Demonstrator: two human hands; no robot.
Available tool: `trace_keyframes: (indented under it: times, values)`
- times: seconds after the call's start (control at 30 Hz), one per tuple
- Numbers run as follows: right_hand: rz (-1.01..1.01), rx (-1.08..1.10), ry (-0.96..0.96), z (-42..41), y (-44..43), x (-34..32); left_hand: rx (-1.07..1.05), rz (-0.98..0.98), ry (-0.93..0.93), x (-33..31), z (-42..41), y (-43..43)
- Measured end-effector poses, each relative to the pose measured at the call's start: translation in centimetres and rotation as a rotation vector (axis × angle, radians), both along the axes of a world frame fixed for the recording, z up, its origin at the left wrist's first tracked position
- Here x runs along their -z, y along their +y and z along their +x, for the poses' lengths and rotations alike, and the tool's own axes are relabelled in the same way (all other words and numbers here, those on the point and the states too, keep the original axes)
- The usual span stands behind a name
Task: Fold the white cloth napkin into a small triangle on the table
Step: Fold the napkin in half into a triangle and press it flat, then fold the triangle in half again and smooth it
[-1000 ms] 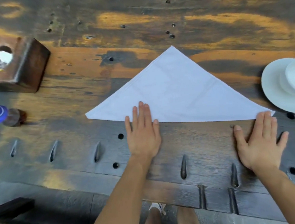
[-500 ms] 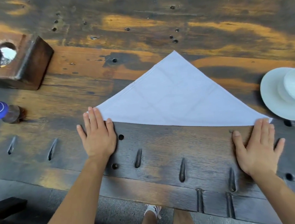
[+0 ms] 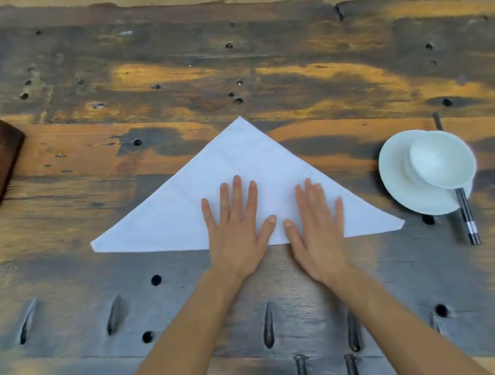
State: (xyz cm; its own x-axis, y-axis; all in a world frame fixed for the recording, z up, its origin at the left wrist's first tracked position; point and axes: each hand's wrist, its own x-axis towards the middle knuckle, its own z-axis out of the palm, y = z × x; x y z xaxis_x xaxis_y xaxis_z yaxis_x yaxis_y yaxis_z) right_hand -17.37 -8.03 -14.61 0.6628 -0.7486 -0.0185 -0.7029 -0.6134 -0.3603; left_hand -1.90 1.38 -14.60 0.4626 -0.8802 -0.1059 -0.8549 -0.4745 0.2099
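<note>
Pressing the white triangular cloth napkin (image 3: 160,228), left hand (image 3: 238,236) and right hand (image 3: 319,232) lay flat, grips unclenched; we judged this crease-setting.

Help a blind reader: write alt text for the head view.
Left hand and right hand press flat, side by side, on a white napkin folded into a triangle on a wooden table. Bowl, saucer and chopsticks lie to its right.

Forearms (image 3: 192,326) bare to frame edge; left hand (image 3: 237,239) and right hand (image 3: 319,235) likewise bare, fingers long, nails trimmed short.
</note>
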Motion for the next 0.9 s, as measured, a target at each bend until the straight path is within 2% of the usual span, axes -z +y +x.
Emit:
trace_keyframes:
  times: [0.1, 0.23, 0.43, 0.67, 0.77, 0.9]
  values:
    - [-0.026, -0.116, 0.053, 3.0, -0.9, 0.9, 0.029, 0.055, -0.034, 1.6, 1.3, -1.2]
    - [-0.055, -0.146, 0.127, 3.5, -1.3, 1.5, 0.052, 0.096, -0.043, 1.9, 3.7, -2.1]
    - [-0.06, -0.14, 0.183, 3.6, -0.9, 1.2, -0.001, 0.098, 0.01, 1.6, 7.1, -6.8]
    - [-0.02, -0.128, 0.22, 3.9, -0.6, 1.0, -0.02, 0.057, -0.031, 2.1, 7.6, -7.4]
    - [-0.002, -0.108, 0.235, 4.1, -0.2, 1.0, 0.059, 0.054, -0.061, 2.0, 8.5, -8.1]
    - [0.022, -0.107, 0.251, 4.1, 0.9, 0.9, 0.314, 0.055, -0.075, 1.7, 11.2, -10.9]
